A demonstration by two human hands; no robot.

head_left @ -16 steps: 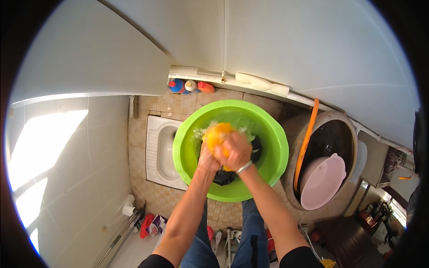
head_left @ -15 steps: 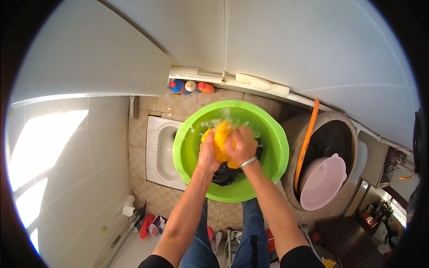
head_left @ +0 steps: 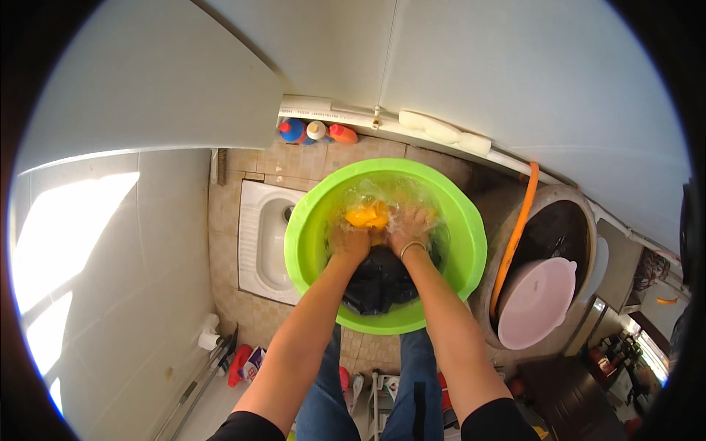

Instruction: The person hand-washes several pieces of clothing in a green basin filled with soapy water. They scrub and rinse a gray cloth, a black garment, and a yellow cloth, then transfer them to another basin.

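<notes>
A wide green basin [head_left: 298, 253] holds water that churns and splashes. In it lies a bunched yellow cloth [head_left: 367, 214], partly under the surface between my hands. My left hand [head_left: 350, 241] is closed at the cloth's near left side, its fingertips hidden by cloth and water. On the right, my right hand [head_left: 410, 225] reaches into the splash, fingers apart beside the cloth and blurred by water; a bracelet circles that wrist. Nearer to me, a dark wet cloth [head_left: 379, 283] sits in the basin below both wrists.
A white squat toilet [head_left: 257, 242] is set in the tiled floor at left. Several bottles [head_left: 316, 131] stand by the far wall. At right, a large round vat [head_left: 485, 294] holds a pink basin [head_left: 535, 305], with an orange hose [head_left: 516, 235] over its rim.
Both hands have gone down from above the basin into the water with the yellow cloth. My right hand has spread from its grip on it. More dark cloth shows.
</notes>
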